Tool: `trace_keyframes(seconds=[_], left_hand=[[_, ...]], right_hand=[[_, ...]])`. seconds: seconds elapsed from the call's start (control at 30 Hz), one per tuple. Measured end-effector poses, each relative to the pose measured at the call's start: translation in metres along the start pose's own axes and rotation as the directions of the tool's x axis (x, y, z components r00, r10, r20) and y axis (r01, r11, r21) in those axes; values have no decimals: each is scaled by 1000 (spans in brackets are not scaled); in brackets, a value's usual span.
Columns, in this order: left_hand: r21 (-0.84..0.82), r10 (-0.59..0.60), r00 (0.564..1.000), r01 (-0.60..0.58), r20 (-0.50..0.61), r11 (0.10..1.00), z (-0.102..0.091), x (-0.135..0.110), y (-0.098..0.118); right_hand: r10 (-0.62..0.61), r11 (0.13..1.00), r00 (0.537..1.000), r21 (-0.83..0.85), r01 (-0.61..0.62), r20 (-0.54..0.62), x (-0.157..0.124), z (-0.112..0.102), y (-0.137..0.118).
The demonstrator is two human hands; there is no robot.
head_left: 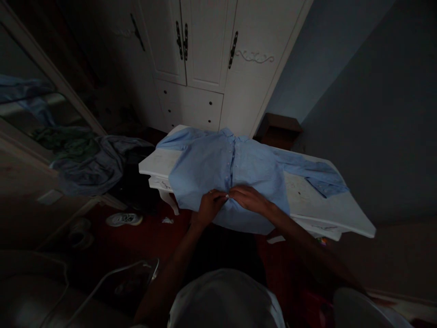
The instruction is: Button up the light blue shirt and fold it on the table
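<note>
A light blue button-up shirt lies spread front side up across a white table, its collar away from me and its hem hanging over the near edge. My left hand pinches the shirt's front placket near the lower end. Right beside it, my right hand grips the placket's other edge, the fingertips of both hands almost meeting. A small pale spot shows between the fingers; whether it is a button I cannot tell. Above the hands the placket gapes slightly, with small buttons along it.
A white wardrobe stands behind the table. Piled clothes sit at the left near a mirror. On the red floor lie a shoe and a white cable. A brown box is at the back right.
</note>
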State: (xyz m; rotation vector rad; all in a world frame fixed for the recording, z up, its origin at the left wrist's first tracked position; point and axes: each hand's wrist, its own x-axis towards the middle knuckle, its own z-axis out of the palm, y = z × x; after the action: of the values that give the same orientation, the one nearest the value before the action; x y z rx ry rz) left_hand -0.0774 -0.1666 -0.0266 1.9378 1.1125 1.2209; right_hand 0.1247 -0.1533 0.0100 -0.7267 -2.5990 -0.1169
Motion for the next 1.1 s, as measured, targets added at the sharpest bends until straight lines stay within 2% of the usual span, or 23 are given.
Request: trace_keyframes(seconds=[0.33, 0.57, 0.7, 0.9, 1.1], left_hand=[[-143, -93, 995, 88, -24, 986, 5, -3, 2], [-127, -107, 994, 103, -32, 987, 8, -6, 5], [-119, -83, 995, 77, -46, 990, 10, -8, 8], [-150, -95, 995, 92, -18, 984, 10, -12, 16], [-71, -118, 984, 109, -136, 992, 22, -18, 16]], right_hand=[[20, 998, 994, 69, -13, -109, -7, 11, 2], [36, 996, 987, 86, -23, -157, -6, 11, 0], [32, 997, 988, 78, -20, -152, -5, 10, -1], [104, 983, 988, 161, -85, -113, -7, 13, 2], [154, 958, 976, 267, -109, -152, -3, 14, 2]])
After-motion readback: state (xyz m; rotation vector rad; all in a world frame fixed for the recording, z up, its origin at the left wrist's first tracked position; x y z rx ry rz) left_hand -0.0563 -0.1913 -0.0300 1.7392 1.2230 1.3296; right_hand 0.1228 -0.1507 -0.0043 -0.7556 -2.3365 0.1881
